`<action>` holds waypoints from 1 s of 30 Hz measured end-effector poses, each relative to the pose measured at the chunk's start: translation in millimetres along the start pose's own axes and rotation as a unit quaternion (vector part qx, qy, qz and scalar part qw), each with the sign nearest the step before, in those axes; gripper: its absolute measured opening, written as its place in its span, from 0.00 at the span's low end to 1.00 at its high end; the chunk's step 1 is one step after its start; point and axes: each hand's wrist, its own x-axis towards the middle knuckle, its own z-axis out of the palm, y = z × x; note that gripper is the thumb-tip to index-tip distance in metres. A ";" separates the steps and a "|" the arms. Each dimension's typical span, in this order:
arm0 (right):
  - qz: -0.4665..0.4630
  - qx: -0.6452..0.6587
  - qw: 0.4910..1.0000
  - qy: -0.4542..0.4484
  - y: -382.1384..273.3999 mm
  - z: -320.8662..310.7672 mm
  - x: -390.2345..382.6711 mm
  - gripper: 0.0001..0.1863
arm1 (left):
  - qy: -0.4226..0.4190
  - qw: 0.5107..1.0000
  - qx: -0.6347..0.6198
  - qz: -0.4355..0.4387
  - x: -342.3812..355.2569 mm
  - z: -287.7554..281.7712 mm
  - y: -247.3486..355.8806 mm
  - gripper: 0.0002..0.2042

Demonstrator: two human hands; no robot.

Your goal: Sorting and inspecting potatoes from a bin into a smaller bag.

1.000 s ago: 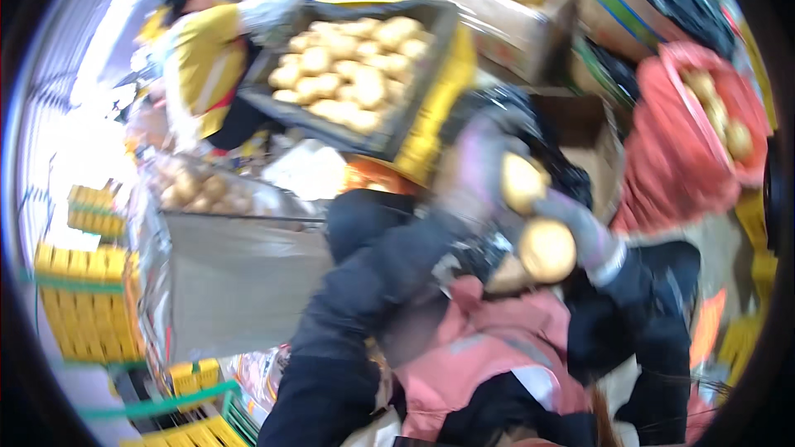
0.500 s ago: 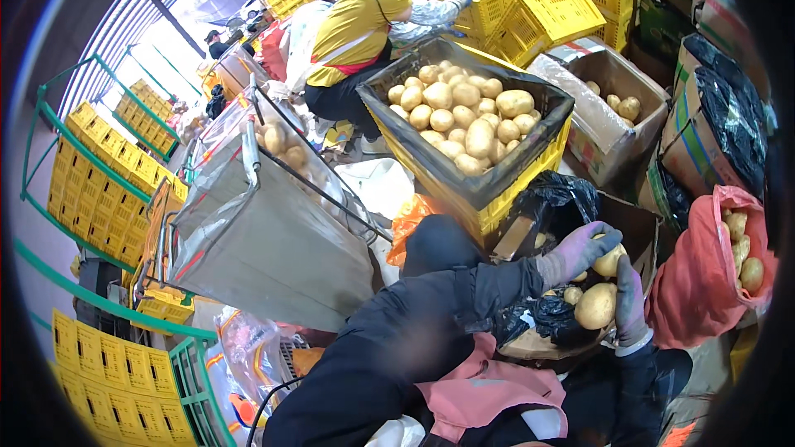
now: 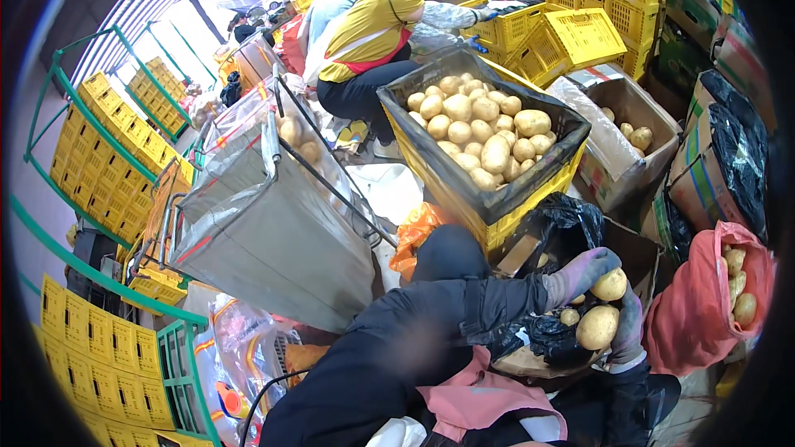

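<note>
My left hand (image 3: pixel 583 273), in a grey and purple glove, is closed over a round, pale yellow potato (image 3: pixel 610 285) from above. A larger potato (image 3: pixel 597 329) sits just below it, against the palm side of my gloved right hand (image 3: pixel 629 327). The right hand's fingers curl behind the two potatoes and are partly hidden by them. Both hands are over an open cardboard box (image 3: pixel 530 362) lined with black plastic (image 3: pixel 556 336). A small potato (image 3: pixel 570 316) lies in this box, beside the larger one.
Beyond the box stands a black-lined yellow crate (image 3: pixel 476 215) full of potatoes. A red sack (image 3: pixel 691 306) of potatoes is at right, a carton (image 3: pixel 609 161) with potatoes behind. A grey cart (image 3: pixel 281 232) stands left. A co-worker in yellow (image 3: pixel 373 29) bends over crates.
The view has shifted, so the surroundings sit further right and lower. My hands stay close together over the box, and the upper potato shows more fully beneath my left hand.
</note>
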 end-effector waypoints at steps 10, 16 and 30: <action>0.048 0.092 0.994 0.036 -0.8 -15.2 12.9 0.23 | -0.023 0.997 0.044 0.067 11.4 -14.6 -1.8 0.10; -0.148 -0.109 0.970 0.162 -13.9 -29.5 9.6 0.18 | -0.153 0.981 -0.048 -0.111 -16.3 3.3 -10.9 0.13; -0.095 0.148 0.973 0.149 -14.4 -64.0 14.7 0.17 | -0.017 0.965 -0.188 0.182 16.3 -131.0 98.3 0.26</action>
